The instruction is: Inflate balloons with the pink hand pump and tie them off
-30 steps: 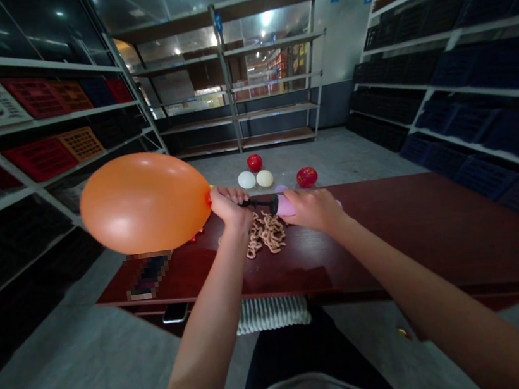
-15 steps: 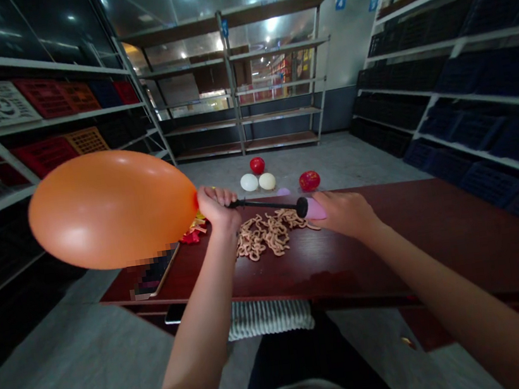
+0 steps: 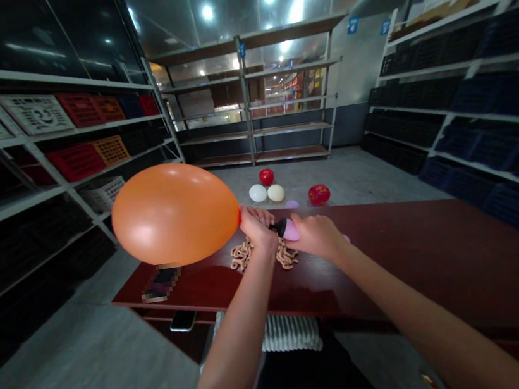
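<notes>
A large inflated orange balloon [image 3: 176, 215] extends leftward from my left hand [image 3: 258, 225], which is closed around its neck and the end of a hand balloon pump [image 3: 288, 229]. My right hand [image 3: 317, 236] grips the pump's pink-purple handle. Between my hands only a short black part of the pump shows, so the two are close together. Most of the pump is hidden by my fingers. Below, on the dark red table [image 3: 391, 253], lies a pile of curly tan pieces [image 3: 287, 258], partly covered by my left wrist.
A phone-like device [image 3: 161, 283] lies at the table's left end; another phone [image 3: 183, 320] sits on the ledge beneath. Beyond the table are a white balloon [image 3: 258, 193], a cream balloon [image 3: 276, 193] and two red ones [image 3: 319, 194]. Shelves with crates [image 3: 80, 108] line both sides.
My hands have come together, and the long black rod that showed between them has gone into the pump. The balloon has shifted right in view, as the camera turned.
</notes>
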A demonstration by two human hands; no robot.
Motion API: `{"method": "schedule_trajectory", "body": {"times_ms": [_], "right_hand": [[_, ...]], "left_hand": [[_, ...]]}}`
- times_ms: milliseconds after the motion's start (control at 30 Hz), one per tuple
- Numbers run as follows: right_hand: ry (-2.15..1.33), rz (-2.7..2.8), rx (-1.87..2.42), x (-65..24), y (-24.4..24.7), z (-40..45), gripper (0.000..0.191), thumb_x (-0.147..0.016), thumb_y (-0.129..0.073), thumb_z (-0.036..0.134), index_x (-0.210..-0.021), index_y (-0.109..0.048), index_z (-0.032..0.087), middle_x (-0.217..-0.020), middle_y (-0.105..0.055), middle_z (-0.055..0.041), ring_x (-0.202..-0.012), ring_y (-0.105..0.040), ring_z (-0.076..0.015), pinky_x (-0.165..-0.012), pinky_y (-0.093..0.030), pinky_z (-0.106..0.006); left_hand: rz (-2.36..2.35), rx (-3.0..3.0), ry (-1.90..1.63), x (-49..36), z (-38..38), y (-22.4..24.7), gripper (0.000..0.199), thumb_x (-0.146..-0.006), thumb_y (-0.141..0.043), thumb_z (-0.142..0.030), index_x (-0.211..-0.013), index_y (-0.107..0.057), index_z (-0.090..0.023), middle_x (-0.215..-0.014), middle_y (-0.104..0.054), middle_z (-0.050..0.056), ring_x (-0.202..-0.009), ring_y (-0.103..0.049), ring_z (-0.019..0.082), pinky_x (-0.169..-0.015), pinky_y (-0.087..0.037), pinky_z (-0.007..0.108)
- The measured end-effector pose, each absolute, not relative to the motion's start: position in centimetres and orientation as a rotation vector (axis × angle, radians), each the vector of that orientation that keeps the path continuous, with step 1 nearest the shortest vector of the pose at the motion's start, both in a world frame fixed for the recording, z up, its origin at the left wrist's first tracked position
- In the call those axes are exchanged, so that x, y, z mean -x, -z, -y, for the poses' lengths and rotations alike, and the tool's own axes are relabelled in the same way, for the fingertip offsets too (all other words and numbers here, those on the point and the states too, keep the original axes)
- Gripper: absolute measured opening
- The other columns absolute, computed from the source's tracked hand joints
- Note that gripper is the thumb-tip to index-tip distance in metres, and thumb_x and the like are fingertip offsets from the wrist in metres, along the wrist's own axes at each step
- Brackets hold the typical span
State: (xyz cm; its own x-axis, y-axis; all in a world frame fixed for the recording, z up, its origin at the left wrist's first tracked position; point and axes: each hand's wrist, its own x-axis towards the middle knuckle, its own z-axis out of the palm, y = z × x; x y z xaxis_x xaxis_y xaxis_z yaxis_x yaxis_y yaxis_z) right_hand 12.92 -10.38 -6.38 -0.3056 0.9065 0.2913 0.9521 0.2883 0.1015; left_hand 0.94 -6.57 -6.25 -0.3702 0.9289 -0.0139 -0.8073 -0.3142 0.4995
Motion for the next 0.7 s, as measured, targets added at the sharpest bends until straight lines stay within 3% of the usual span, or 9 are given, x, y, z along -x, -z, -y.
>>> {"method": "schedule_trajectory", "body": {"times_ms": [133, 300, 433, 567, 700], "right_hand": [[0.331, 2.38, 1.769, -13.2, 7.9, 10.0, 0.037, -0.083, -0.059, 0.052, -0.103, -0.061, 0.021, -0.094, -0.074, -0.0129, -0.087, -0.072, -0.0315, -0.07, -0.05, -0.035], [0.313, 2.347, 1.642, -12.9, 10.7, 10.2, 0.052, -0.089, -0.054, 0.047, -0.138, -0.046, 0.03, -0.131, -0.063, -0.0117, -0.112, -0.065, -0.0295, -0.079, -0.053, -0.037], [0.355, 2.339, 1.622, -12.2, 12.4, 10.2, 0.041, -0.093, -0.051, 0.042, -0.129, -0.054, 0.023, -0.128, -0.064, -0.0133, -0.113, -0.063, -0.0289, -0.085, -0.051, -0.036], [0.318, 2.332, 1.63, -13.2, 13.4, 10.2, 0.035, -0.096, -0.046, 0.045, -0.125, -0.058, 0.03, -0.124, -0.066, -0.0108, -0.102, -0.067, -0.0286, -0.073, -0.053, -0.036], [0.284, 2.395, 1.611, -14.6, 15.0, 10.4, 0.028, -0.091, -0.053, 0.031, -0.116, -0.065, 0.031, -0.118, -0.068, -0.0106, -0.097, -0.068, -0.0301, -0.07, -0.055, -0.039]], "left_hand": [[-0.571, -0.352, -1.835, -1.0, 5.4, 8.0, 0.043, -0.089, -0.047, -0.028, -0.056, -0.02, -0.021, -0.043, -0.017, -0.005, -0.035, -0.018, 0.008, -0.042, -0.019, 0.028], [-0.659, -0.42, -1.822, -2.1, 5.0, 9.3, 0.044, -0.087, -0.05, -0.031, -0.053, -0.023, -0.022, -0.041, -0.02, -0.004, -0.034, -0.023, 0.009, -0.04, -0.021, 0.027], [-0.756, -0.534, -1.763, -2.4, 4.7, 10.1, 0.048, -0.088, -0.05, -0.042, -0.052, -0.025, -0.022, -0.041, -0.025, -0.003, -0.035, -0.029, 0.011, -0.04, -0.028, 0.026], [-0.867, -0.693, -1.693, 0.8, 2.7, 10.0, 0.05, -0.094, -0.043, -0.047, -0.055, -0.024, -0.022, -0.045, -0.027, -0.003, -0.042, -0.034, 0.01, -0.048, -0.036, 0.024], [-1.017, -0.955, -1.538, 5.6, 0.0, 9.4, 0.055, -0.096, -0.036, -0.056, -0.055, -0.022, -0.023, -0.043, -0.021, -0.004, -0.04, -0.022, 0.01, -0.043, -0.023, 0.025]]}}
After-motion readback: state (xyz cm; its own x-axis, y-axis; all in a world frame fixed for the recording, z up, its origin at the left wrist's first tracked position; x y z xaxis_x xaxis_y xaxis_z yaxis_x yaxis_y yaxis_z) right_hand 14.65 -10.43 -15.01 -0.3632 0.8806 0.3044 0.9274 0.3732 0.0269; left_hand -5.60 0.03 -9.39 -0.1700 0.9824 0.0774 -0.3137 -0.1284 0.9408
